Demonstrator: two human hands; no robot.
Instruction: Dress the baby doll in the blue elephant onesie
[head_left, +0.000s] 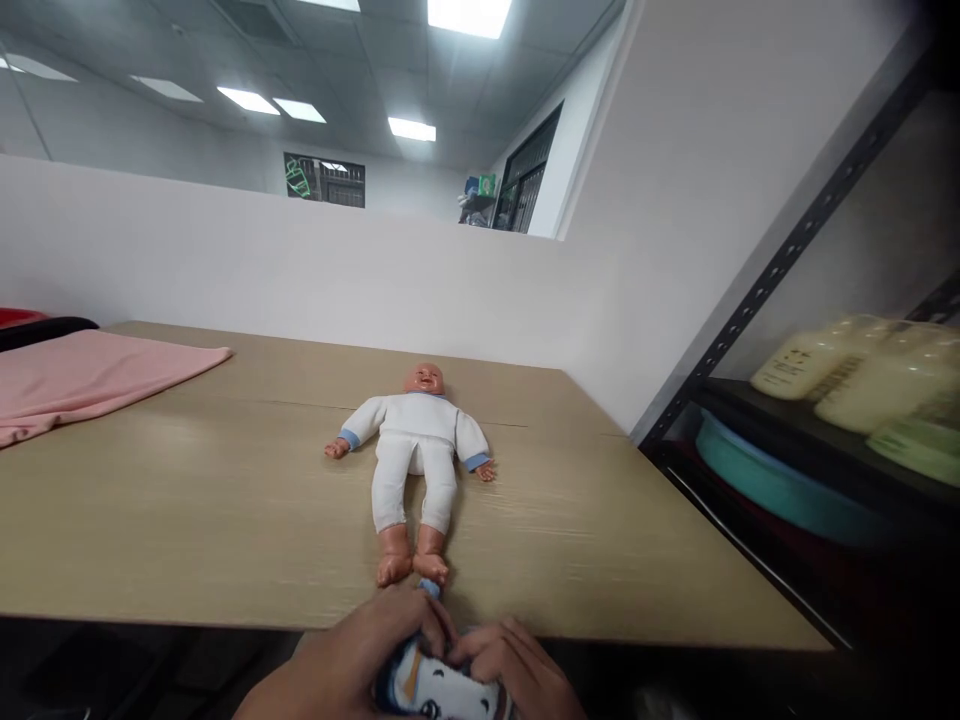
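At the table's front edge, my left hand and my right hand are both closed on a soft blue-and-white cloth item with a cartoon face. Its lower part runs out of the picture, and my fingers pinch its upper edge. A bit of light blue cloth shows just above my left fingers, by the doll's feet. A baby doll in white clothes with blue cuffs lies on its back beyond my hands, bare feet towards me and arms spread.
The wooden table ends at a white low wall. A pink cloth lies at the left, near a black-and-red object. On the right, a dark metal shelf holds several yellowish bottles above a teal basin.
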